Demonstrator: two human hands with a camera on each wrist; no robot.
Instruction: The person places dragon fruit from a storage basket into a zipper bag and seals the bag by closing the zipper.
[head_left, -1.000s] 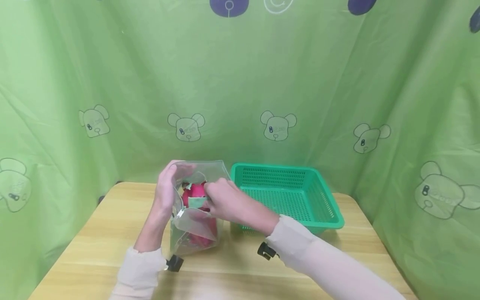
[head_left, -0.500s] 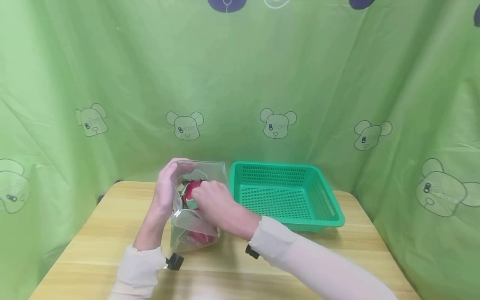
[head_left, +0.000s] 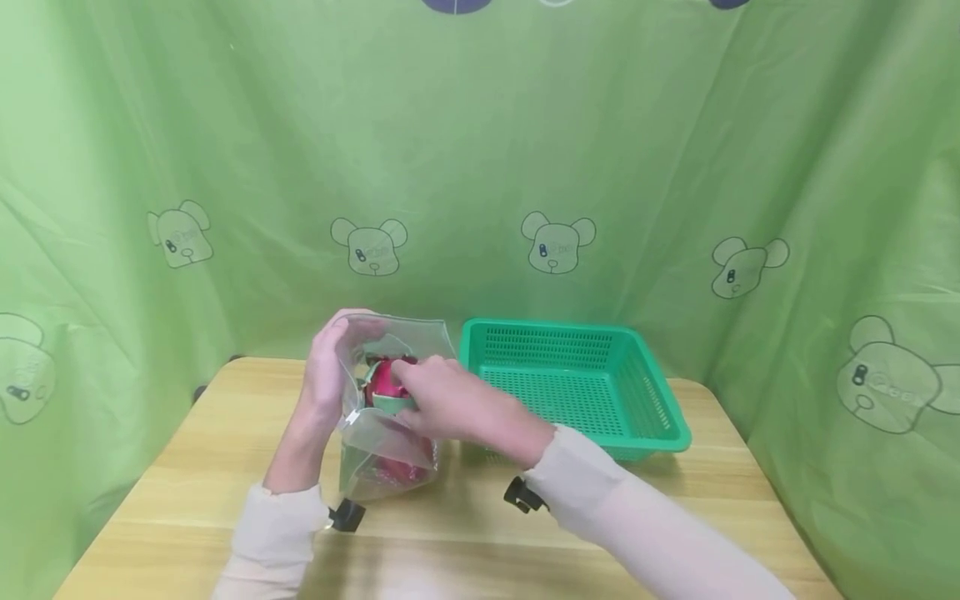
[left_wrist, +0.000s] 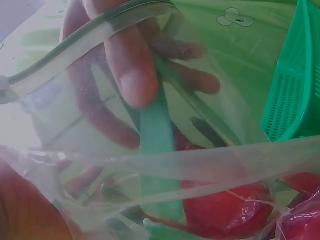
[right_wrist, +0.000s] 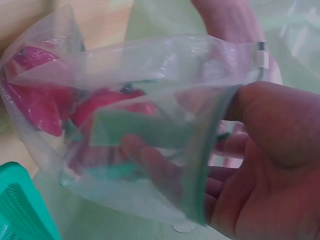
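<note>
The left hand gripped the clear plastic zip bag on the table; the right hand, inside, apparently grasped the red-and-green fruit. Lifting straight toward twelve o'clock would have cleared the rim.

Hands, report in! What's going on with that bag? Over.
Left hand holds clear bag open. Right hand grips red fruit inside. Green basket beside, nothing blocking.

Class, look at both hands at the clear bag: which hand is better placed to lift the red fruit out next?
Probably the right hand: its fingers already reach into the clear bag around the red fruit. The left hand grips the bag's rim, holding the mouth open.
</note>
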